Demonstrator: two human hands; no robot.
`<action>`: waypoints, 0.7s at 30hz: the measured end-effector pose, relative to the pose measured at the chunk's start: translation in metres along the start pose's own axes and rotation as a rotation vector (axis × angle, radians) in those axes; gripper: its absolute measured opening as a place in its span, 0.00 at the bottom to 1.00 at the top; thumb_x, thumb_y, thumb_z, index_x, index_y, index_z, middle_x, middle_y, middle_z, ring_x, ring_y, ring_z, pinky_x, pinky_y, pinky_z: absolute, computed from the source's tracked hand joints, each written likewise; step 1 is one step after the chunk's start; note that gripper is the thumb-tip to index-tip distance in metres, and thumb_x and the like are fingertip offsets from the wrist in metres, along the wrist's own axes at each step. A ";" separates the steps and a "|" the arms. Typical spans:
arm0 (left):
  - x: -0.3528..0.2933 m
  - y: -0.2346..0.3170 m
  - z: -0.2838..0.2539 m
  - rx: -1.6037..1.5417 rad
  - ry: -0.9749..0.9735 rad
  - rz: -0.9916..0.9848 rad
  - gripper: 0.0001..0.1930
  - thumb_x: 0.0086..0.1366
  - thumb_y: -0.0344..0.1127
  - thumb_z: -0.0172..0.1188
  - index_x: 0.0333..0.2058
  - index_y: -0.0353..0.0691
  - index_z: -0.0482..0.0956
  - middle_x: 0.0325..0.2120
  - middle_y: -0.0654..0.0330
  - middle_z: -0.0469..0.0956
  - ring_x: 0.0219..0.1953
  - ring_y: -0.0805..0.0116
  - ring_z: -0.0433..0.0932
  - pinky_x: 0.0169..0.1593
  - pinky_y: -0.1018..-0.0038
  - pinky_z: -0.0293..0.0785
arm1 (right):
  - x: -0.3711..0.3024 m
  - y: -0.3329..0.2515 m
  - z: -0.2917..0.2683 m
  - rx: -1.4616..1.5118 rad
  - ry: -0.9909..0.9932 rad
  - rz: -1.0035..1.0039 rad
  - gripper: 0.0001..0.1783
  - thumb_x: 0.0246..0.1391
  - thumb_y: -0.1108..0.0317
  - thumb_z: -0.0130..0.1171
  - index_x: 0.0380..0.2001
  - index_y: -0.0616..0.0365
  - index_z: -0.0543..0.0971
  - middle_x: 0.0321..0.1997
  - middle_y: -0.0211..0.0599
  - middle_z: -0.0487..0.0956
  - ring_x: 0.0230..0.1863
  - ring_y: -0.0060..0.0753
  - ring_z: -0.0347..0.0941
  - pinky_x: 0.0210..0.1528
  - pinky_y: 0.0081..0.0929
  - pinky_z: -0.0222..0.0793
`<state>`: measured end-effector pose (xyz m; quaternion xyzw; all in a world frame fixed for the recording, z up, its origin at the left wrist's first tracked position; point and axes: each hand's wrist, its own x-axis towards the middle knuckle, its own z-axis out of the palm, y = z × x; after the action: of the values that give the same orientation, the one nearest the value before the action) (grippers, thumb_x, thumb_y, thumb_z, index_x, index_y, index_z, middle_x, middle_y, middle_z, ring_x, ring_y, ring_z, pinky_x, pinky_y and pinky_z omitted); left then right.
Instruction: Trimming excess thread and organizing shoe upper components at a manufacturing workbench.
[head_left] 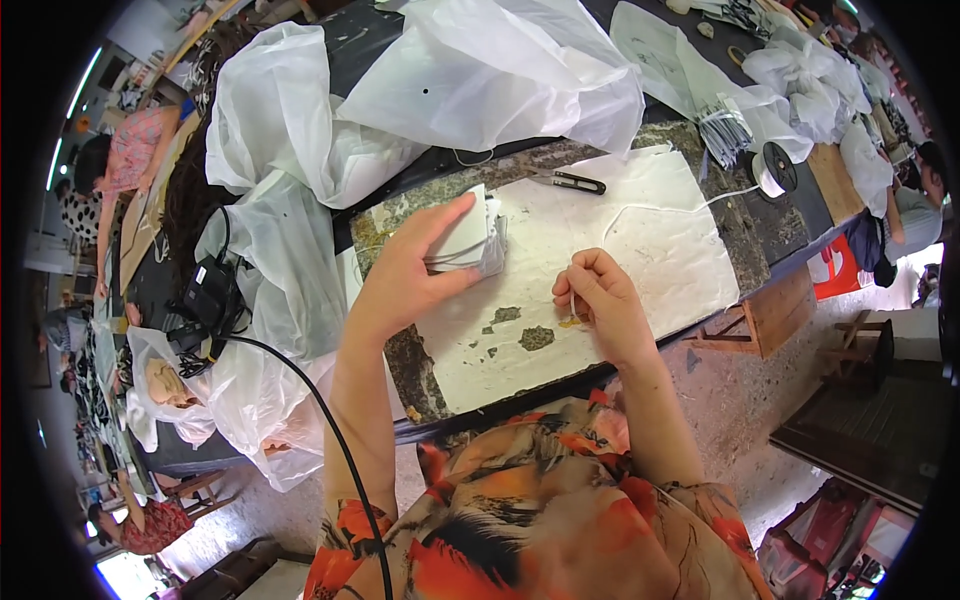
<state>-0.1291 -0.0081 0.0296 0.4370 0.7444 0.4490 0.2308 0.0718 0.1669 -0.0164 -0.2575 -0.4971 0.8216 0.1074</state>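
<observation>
Your left hand (415, 270) grips the folded white fabric stack (462, 238), just left of your right hand (598, 300) pinching a thin needle (572, 303).

Open white mat (640, 250) is being left free between the right hand (598, 300) and the thread snips (570, 181). Passage leftward is being blocked by heaped white bags (290, 130) (spilling over the bench edge), rightward by a thread spool (775, 168).
</observation>
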 end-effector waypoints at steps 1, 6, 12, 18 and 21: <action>0.000 -0.002 -0.002 0.001 -0.001 -0.001 0.40 0.53 0.30 0.72 0.67 0.48 0.70 0.56 0.52 0.73 0.56 0.59 0.75 0.58 0.69 0.72 | 0.000 0.000 0.000 0.032 0.009 -0.011 0.06 0.69 0.67 0.54 0.40 0.58 0.72 0.33 0.31 0.79 0.28 0.14 0.66 0.34 0.18 0.68; 0.000 -0.003 -0.011 -0.269 0.073 -0.092 0.42 0.54 0.28 0.72 0.69 0.45 0.67 0.64 0.60 0.69 0.59 0.71 0.72 0.63 0.74 0.67 | 0.005 0.002 0.000 0.049 0.042 -0.014 0.06 0.70 0.66 0.52 0.41 0.57 0.72 0.32 0.30 0.78 0.26 0.15 0.64 0.33 0.19 0.68; -0.019 0.025 -0.004 -0.438 0.167 -0.056 0.42 0.55 0.26 0.72 0.69 0.42 0.66 0.65 0.59 0.68 0.62 0.70 0.70 0.64 0.74 0.65 | 0.005 0.001 -0.013 0.302 0.108 0.022 0.06 0.72 0.62 0.51 0.42 0.52 0.72 0.29 0.26 0.75 0.25 0.16 0.63 0.31 0.18 0.67; -0.057 0.017 0.058 0.153 -0.092 0.079 0.40 0.52 0.29 0.70 0.66 0.49 0.70 0.60 0.45 0.68 0.61 0.47 0.70 0.63 0.60 0.68 | -0.013 -0.020 -0.028 0.432 -0.042 0.017 0.05 0.71 0.65 0.52 0.39 0.53 0.72 0.24 0.24 0.67 0.21 0.13 0.58 0.19 0.14 0.53; -0.062 0.004 0.075 0.292 -0.044 0.141 0.38 0.53 0.32 0.70 0.65 0.50 0.71 0.59 0.42 0.68 0.59 0.41 0.70 0.62 0.57 0.68 | -0.020 -0.019 -0.029 0.355 -0.063 0.040 0.04 0.68 0.68 0.56 0.39 0.54 0.74 0.23 0.22 0.68 0.20 0.11 0.55 0.19 0.13 0.48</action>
<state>-0.0405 -0.0256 -0.0071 0.5268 0.7640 0.3416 0.1487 0.1027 0.1897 -0.0048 -0.2183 -0.3420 0.9062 0.1193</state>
